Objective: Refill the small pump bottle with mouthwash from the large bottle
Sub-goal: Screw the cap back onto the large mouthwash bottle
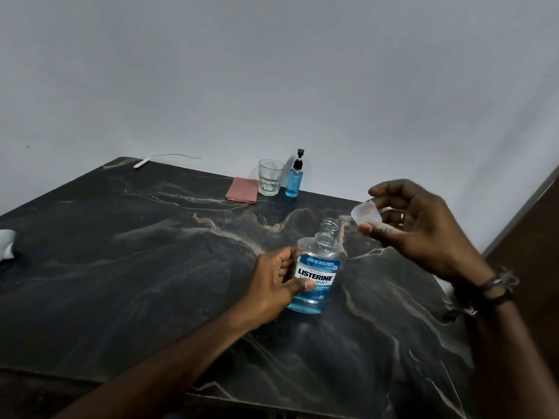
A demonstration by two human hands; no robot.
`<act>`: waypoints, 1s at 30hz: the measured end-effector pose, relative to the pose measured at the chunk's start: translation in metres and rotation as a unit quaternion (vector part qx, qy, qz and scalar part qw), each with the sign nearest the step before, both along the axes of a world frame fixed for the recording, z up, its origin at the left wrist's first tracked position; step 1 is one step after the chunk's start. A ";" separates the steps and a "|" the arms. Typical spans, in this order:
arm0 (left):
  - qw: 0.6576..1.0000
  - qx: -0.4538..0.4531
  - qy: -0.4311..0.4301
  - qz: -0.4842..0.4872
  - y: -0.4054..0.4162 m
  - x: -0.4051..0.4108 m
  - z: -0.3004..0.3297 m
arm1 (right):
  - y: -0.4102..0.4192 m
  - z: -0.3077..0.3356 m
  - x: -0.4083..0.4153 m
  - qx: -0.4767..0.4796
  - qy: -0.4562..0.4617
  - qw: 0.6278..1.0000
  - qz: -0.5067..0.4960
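The large mouthwash bottle (pixel 318 269) stands upright on the dark marble table (pixel 151 267), its neck uncapped and blue liquid low in its base. My left hand (pixel 276 275) grips its left side. My right hand (pixel 414 225) hovers to the right of the neck, pinching the clear cap (pixel 364 213) between thumb and fingers. The small pump bottle (pixel 295 176), filled with blue liquid and topped by a black pump, stands at the table's far edge by the wall.
An empty drinking glass (pixel 270 180) stands left of the pump bottle, beside a folded pink cloth (pixel 242 190). A white cable (pixel 157 159) lies at the far left corner. A white object (pixel 7 244) sits at the left edge.
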State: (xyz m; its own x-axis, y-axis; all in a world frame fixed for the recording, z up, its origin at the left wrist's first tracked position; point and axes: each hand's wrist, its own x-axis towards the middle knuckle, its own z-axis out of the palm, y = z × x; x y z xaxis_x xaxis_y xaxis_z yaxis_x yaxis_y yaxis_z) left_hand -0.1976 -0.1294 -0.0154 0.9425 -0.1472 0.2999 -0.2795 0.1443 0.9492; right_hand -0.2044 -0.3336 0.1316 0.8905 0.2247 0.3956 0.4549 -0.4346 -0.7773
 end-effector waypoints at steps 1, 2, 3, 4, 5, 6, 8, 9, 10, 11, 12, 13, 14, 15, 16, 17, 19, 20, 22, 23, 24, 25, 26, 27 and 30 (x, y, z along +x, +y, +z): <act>1.000 0.005 -0.005 -0.002 0.000 -0.001 0.000 | 0.002 0.008 -0.004 -0.023 -0.009 1.000 0.002; 1.000 0.009 -0.010 -0.005 0.001 -0.003 0.000 | 0.003 0.015 -0.008 -0.065 -0.024 0.998 0.001; 1.000 0.011 -0.013 -0.008 0.002 -0.004 0.000 | 0.005 0.021 -0.011 -0.116 -0.040 0.992 0.005; 1.000 0.012 -0.014 -0.011 0.002 -0.005 0.001 | 0.007 0.027 -0.014 -0.175 -0.059 0.983 0.011; 1.000 0.014 -0.015 -0.014 0.003 -0.007 0.002 | 0.010 0.031 -0.015 -0.232 -0.082 0.969 0.013; 1.000 0.016 -0.017 -0.017 0.003 -0.008 0.002 | 0.012 0.034 -0.014 -0.284 -0.098 0.954 0.016; 0.999 0.020 -0.022 -0.022 0.002 -0.010 0.002 | 0.016 0.036 -0.012 -0.355 -0.115 0.928 0.020; 0.999 0.022 -0.023 -0.024 0.001 -0.011 0.003 | 0.019 0.037 -0.011 -0.376 -0.124 0.918 0.031; 0.999 0.023 -0.024 -0.027 0.000 -0.013 0.003 | 0.022 0.037 -0.010 -0.392 -0.130 0.910 0.043; 0.999 0.025 -0.027 -0.029 -0.001 -0.013 0.003 | 0.025 0.035 -0.009 -0.403 -0.134 0.904 0.055; 0.999 0.026 -0.030 -0.029 -0.001 -0.014 0.003 | 0.028 0.034 -0.009 -0.410 -0.132 0.901 0.060; 0.999 0.028 -0.033 -0.029 -0.002 -0.014 0.004 | 0.031 0.034 -0.008 -0.410 -0.124 0.902 0.062; 0.999 0.029 -0.035 -0.030 -0.002 -0.015 0.004 | 0.033 0.033 -0.008 -0.408 -0.113 0.904 0.062; 0.998 0.030 -0.037 -0.030 -0.002 -0.015 0.004 | 0.035 0.032 -0.007 -0.409 -0.105 0.905 0.061; 0.998 0.030 -0.038 -0.030 -0.002 -0.016 0.003 | 0.036 0.031 -0.007 -0.412 -0.102 0.904 0.061; 0.998 0.029 -0.038 -0.030 -0.002 -0.016 0.003 | 0.037 0.031 -0.008 -0.414 -0.103 0.902 0.062; 0.999 0.024 -0.039 -0.029 -0.002 -0.017 0.003 | 0.038 0.032 -0.007 -0.416 -0.108 0.900 0.066; 0.999 0.022 -0.039 -0.030 -0.002 -0.017 0.003 | 0.038 0.034 -0.006 -0.421 -0.111 0.898 0.065; 0.999 0.020 -0.038 -0.032 -0.003 -0.017 0.003 | 0.040 0.036 -0.003 -0.444 -0.119 0.886 0.066; 0.999 0.021 -0.038 -0.032 -0.003 -0.017 0.002 | 0.041 0.037 -0.002 -0.455 -0.114 0.880 0.068; 0.999 0.020 -0.038 -0.030 -0.003 -0.018 0.002 | 0.043 0.037 -0.002 -0.464 -0.110 0.876 0.069; 0.999 0.019 -0.039 -0.027 -0.003 -0.018 0.001 | 0.047 0.036 -0.003 -0.472 -0.111 0.872 0.060; 0.999 0.017 -0.039 -0.025 -0.003 -0.018 0.001 | 0.050 0.034 -0.003 -0.484 -0.120 0.866 0.038; 0.999 0.015 -0.040 -0.022 -0.003 -0.019 0.000 | 0.053 0.033 -0.005 -0.498 -0.133 0.857 0.006; 0.999 0.022 -0.037 -0.019 -0.002 -0.019 0.000 | 0.064 0.027 -0.012 -0.516 -0.147 0.837 -0.110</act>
State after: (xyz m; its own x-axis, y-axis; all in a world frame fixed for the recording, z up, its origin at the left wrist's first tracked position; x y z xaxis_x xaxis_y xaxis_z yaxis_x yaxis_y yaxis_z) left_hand -0.2170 -0.1312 -0.0157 0.9117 -0.1974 0.3603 -0.3434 0.1156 0.9321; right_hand -0.2167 -0.2694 0.1582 0.8536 0.4251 0.3012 0.3814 -0.9037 0.1946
